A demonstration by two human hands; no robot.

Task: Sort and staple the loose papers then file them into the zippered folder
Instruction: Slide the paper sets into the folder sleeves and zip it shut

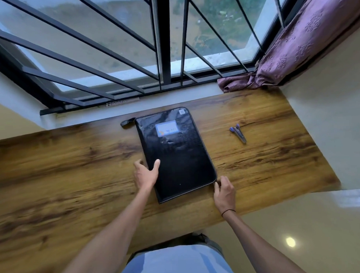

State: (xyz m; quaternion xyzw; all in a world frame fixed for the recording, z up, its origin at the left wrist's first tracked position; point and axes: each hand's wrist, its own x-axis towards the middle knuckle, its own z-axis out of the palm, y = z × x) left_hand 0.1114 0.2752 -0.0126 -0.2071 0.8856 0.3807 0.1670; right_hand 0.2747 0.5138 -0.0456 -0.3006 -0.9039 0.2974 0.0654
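Lying closed at the middle of the wood-grain tabletop (74, 160), long axis running away toward the barred window (131, 46): glossy black zippered folder (175, 152). Resting against its left edge with thumb laid on the cover, fingers relaxed: left hand (145, 174). Touching its near right corner, fingers loosely bent, grasping nothing clearly: right hand (224, 190), the nearer to that corner. Sitting well right of the folder: small blue-and-silver stapler (238, 132). Contents staying hidden; no loose papers showing.

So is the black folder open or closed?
Closed. The black folder lies flat on the table, its cover down and no papers showing.
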